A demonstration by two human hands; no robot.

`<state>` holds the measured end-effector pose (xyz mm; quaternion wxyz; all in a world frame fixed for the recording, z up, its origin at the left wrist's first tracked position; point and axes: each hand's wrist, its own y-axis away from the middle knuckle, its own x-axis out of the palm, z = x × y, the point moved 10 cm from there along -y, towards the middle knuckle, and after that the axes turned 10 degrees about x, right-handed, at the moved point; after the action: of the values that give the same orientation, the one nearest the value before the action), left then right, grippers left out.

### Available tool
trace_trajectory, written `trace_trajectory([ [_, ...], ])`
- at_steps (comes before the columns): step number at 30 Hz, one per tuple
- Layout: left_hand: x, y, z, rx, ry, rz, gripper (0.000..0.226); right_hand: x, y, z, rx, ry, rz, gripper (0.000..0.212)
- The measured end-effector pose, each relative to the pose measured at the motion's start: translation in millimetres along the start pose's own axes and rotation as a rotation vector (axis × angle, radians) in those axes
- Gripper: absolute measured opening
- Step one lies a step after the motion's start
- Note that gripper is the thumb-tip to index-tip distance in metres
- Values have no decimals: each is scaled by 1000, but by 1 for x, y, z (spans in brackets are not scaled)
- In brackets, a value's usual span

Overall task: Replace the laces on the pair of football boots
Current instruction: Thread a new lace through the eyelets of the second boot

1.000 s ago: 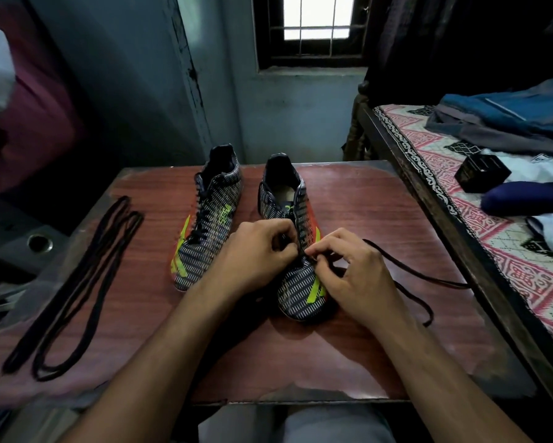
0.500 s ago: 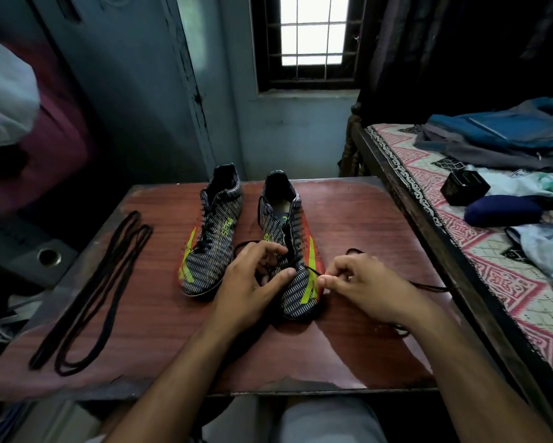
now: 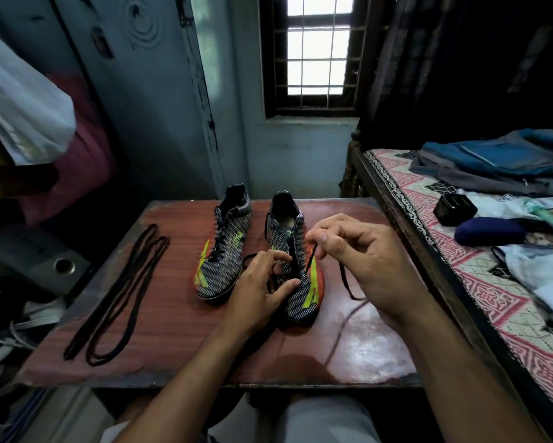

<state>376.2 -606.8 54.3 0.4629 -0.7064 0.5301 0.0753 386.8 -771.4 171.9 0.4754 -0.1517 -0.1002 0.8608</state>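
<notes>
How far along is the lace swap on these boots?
Early. The right hand pinches the old lace and draws it out of the right boot, which the left hand steadies. The left boot is laced; spare laces lie unused.

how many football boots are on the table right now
2. The left boot stands alone, still laced, right of the spare laces. The right boot is beside it, under the left hand, while the right hand pulls its lace.
</notes>
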Motion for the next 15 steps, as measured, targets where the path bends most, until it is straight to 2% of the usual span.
trace_trajectory([
  [3,0,1,0,4,-13,-3,36,16,-6,14,-10,-155,49,25],
  [6,-1,1,0,-4,-7,-15,36,37,-21,33,-26,-183,93,21],
  [12,-5,3,6,-37,11,-62,38,82,-61,65,21,-34,175,27],
  [15,-7,4,2,-6,-27,-58,27,106,-75,80,3,107,203,16],
])
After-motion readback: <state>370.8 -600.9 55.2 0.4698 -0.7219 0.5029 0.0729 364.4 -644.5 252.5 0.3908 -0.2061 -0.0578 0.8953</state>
